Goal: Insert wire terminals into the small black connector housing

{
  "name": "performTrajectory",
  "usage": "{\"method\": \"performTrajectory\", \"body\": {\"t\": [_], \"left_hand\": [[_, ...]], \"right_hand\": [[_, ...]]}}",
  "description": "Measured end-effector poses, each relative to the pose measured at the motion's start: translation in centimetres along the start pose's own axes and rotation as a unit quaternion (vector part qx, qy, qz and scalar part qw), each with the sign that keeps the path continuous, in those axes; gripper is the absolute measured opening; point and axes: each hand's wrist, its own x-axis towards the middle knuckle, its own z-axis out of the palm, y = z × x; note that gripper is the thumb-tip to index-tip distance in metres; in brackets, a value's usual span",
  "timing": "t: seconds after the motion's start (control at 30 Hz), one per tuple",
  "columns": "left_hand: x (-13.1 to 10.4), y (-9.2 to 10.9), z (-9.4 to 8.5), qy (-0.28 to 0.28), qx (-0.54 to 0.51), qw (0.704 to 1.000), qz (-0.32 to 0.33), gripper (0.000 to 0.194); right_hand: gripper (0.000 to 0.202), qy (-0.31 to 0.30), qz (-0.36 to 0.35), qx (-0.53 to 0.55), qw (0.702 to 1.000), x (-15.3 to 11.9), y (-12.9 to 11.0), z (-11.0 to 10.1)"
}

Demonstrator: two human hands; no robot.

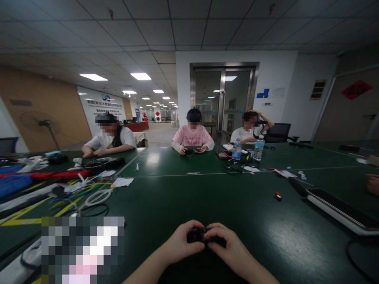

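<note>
Low over the near part of the dark green table (177, 197), a small black object (196, 235) sits between my two hands. My left hand (184, 241) is closed around its left end, thumb in front and fingers behind. On the other end, my right hand (224, 241) grips with bent fingers, and its fingertips rest on the top. Both hands nearly meet in the middle. Much of the black object is covered by fingers, and its exact kind is too dark to make out.
Cables (99, 197), a blue tray (14, 185) and a white power strip (28, 256) crowd the left. A small red-and-black item (277, 196) and a white-edged device (340, 209) lie right. Water bottles (258, 148) stand farther off. Three people sit opposite.
</note>
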Motion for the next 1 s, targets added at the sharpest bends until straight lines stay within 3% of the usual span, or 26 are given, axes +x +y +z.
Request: {"method": "performTrajectory", "body": {"t": [1.0], "left_hand": [[-0.10,0.12,0.01,0.001,-0.009,1.000,-0.005,0.040]], "right_hand": [[0.024,-0.005,0.005,-0.005,1.000,-0.05,0.10,0.05]]}}
